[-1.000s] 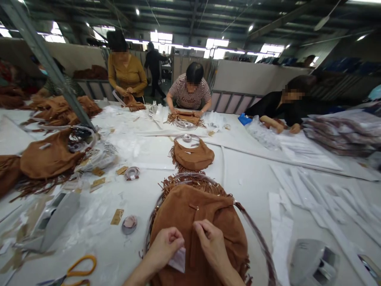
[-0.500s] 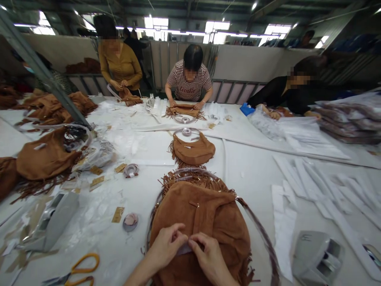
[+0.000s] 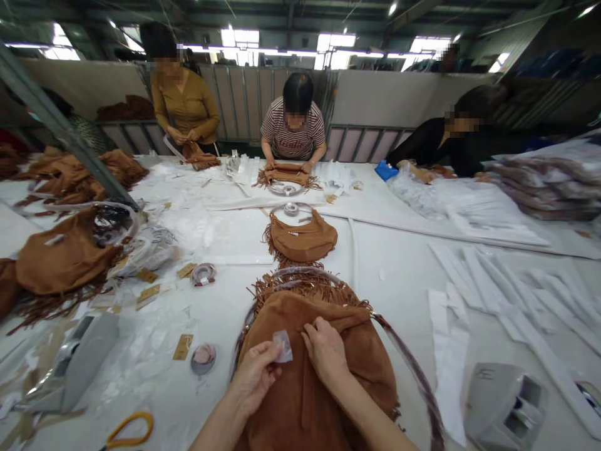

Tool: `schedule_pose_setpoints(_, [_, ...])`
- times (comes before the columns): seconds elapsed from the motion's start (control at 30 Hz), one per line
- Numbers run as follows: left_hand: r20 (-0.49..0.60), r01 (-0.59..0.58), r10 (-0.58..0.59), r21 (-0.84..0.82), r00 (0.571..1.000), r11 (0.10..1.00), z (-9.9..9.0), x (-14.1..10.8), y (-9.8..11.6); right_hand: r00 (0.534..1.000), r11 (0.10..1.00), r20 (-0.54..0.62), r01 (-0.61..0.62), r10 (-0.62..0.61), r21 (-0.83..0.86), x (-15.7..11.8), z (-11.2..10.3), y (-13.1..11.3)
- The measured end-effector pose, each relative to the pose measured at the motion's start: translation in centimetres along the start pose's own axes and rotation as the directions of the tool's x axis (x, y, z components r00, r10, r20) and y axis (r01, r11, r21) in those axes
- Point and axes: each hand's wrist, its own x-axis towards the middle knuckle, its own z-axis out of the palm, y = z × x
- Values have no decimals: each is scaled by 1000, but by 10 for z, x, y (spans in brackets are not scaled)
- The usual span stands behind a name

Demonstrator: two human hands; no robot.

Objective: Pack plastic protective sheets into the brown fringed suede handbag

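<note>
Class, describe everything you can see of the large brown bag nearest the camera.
The bag is rounded, brown and suede-looking, with a vertical strip down its face. Fringe shows beyond its top and at lower right; a strap, apparently plastic-wrapped, curves around its right side. It lies on the white table, its near end outside the frame. The right hand touches its upper middle; the left hand, pinching a translucent piece, is over it, contact unclear.

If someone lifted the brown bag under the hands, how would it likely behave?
The brown bag would probably sag, as its panel creases softly beside the right hand. Its fringe may swing, being many thin strands. The wrapped strap looks likelier to keep some shape, since it arcs around the bag.
</note>
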Motion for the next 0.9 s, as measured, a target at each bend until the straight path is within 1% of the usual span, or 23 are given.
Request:
schedule_pose_setpoints(0.07, [-46,30,-35,-98,998,995,3,8,-2,1000,1000,8,2,-2,26,2,4,1])
schedule_pose_setpoints(0.1, [-68,31,-40,-128,997,991,5,13,-2,1000,997,5,11,-11,78,2,4,2])
schedule_pose_setpoints(0.17, [-110,18,-35,-151,993,988,11,21,-1,999,971,-8,37,-37,234,0,1,8])
schedule_pose_setpoints(0.23, [-133,-9,-10,-138,991,990,17,28,0,999,913,-13,46,-44,406,-2,-3,14])
schedule_pose_setpoints(0.3, [-120,-39,23,-135,993,990,25,34,0,1000,844,-10,20,-17,536,-6,-7,19])
schedule_pose_setpoints(0.4, [-98,-90,75,-158,992,983,37,40,-2,999,772,-8,-33,49,635,-9,-9,21])
schedule_pose_setpoints(0.5, [-134,-160,144,-119,981,980,48,46,-4,996,735,-5,-59,84,675,-9,-8,20])
schedule_pose_setpoints(0.53, [-146,-188,175,-79,974,979,49,47,-3,996,727,-4,-63,91,684,-10,-8,20])
schedule_pose_setpoints(0.6, [-140,-239,246,65,959,969,49,48,2,996,709,-8,-60,93,703,-10,-6,21])
schedule_pose_setpoints(0.63, [-112,-258,278,164,954,952,46,48,7,996,700,-12,-56,92,712,-10,-6,22])
schedule_pose_setpoints(0.7, [1,-271,292,376,956,886,37,46,19,995,681,-19,-50,94,731,-11,-4,24])
schedule_pose_setpoints(0.73, [70,-265,264,476,962,839,32,44,26,995,672,-22,-48,95,739,-11,-4,25])
schedule_pose_setpoints(0.8, [179,-241,164,645,970,725,21,40,40,995,656,-28,-41,94,754,-12,-3,26])
schedule_pose_setpoints(0.83, [208,-228,111,713,972,663,18,38,46,995,649,-34,-32,89,760,-12,-2,27])
schedule_pose_setpoints(0.9, [231,-215,39,814,972,539,15,36,55,996,641,-46,-10,70,767,-12,-2,27])
